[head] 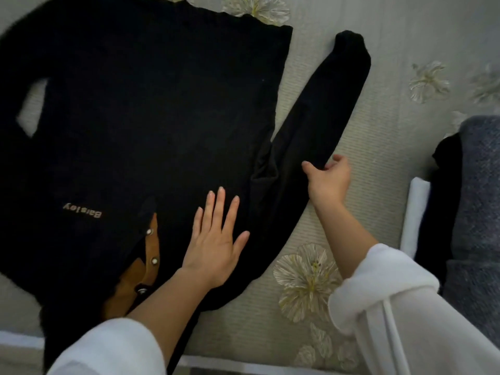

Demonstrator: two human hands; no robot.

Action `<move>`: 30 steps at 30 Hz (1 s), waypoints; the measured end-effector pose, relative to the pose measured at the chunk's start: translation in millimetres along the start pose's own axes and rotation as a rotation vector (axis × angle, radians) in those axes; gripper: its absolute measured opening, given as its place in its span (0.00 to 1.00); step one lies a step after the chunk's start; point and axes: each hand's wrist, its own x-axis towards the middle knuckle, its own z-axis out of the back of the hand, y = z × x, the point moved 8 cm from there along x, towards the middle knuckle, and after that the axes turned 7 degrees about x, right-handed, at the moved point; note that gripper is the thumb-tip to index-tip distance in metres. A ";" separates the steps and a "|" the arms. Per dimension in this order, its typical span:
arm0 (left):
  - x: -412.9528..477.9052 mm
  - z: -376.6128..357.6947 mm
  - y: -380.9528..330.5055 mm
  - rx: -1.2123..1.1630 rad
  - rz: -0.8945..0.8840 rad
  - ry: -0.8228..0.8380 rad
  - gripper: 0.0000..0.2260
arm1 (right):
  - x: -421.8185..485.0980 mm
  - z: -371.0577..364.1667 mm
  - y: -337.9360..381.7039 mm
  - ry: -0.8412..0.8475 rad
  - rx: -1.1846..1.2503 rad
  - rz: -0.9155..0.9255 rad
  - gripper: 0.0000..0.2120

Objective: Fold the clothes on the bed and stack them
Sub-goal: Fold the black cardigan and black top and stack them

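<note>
Black sweater [151,125] spread flat on the flowered bedspread [378,109], collar end nearest the camera, hem at the far side.

The left hand [213,239] is laid flat and wide open near the shoulder, while the sleeve [324,109], angled out up and right, is pinched at its edge by the right hand [328,180].

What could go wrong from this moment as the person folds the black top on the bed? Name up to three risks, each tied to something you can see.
1. The right hand pinches only the edge of the long sleeve; it may slip or fold over crooked.
2. The left hand lies flat on the black top near one shoulder only, so the body might shift or wrinkle.
3. Fabric is bunched at the armpit, likely leaving a lumpy fold.
</note>
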 end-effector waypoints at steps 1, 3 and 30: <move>-0.4 -2.3 0.5 0.020 0.009 -0.016 0.29 | 4.3 -8.5 3.7 0.047 0.069 -0.019 0.25; -0.3 -3.2 0.9 0.034 0.027 -0.029 0.30 | 9.3 -11.4 -1.2 0.107 0.399 -0.177 0.16; -38.8 -21.6 -42.3 0.169 -0.279 0.093 0.27 | -133.8 -170.2 118.8 0.914 -0.637 0.580 0.35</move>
